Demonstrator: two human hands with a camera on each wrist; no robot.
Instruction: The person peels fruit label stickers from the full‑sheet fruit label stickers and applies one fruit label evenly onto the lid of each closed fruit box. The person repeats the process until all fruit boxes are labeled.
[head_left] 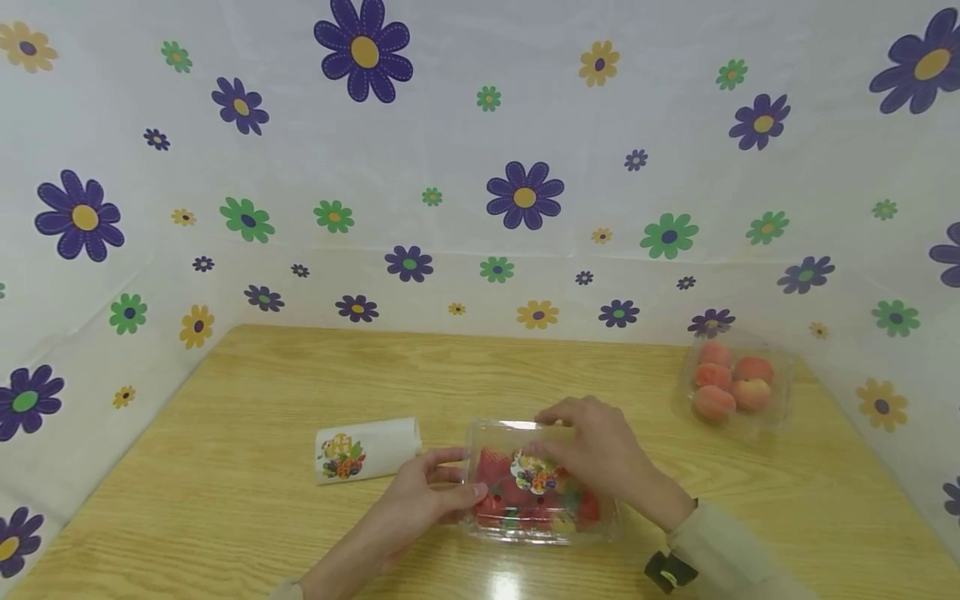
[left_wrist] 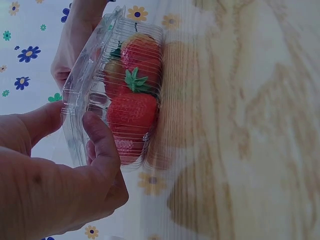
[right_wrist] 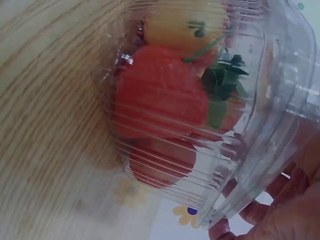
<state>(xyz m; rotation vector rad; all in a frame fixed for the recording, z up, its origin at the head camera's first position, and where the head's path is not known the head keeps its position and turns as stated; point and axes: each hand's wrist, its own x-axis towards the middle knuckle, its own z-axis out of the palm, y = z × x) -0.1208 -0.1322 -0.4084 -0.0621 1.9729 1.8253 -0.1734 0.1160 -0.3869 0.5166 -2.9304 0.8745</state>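
A clear plastic clamshell box (head_left: 546, 533) of strawberries (left_wrist: 132, 112) sits on the table, its lid down. My left hand (head_left: 423, 500) grips the box's left end, thumb on top and fingers at the side below the rim. Across the lid reaches my right hand (head_left: 600, 442), its thumb on the round fruit sticker (head_left: 536, 473) and its fingers bent over the far edge. In the right wrist view, strawberries (right_wrist: 160, 95) and a yellow fruit (right_wrist: 185, 25) show through the ribbed wall, with those fingertips (right_wrist: 255, 211) just past the rim.
Left of the box lies a white roll (head_left: 382, 450) printed with the same fruit picture. Another clear box (head_left: 780, 392) with several peaches (head_left: 715, 402) stands at the back right. A flower-print cloth (head_left: 450, 133) hangs behind the wooden table (head_left: 225, 500) and along its sides.
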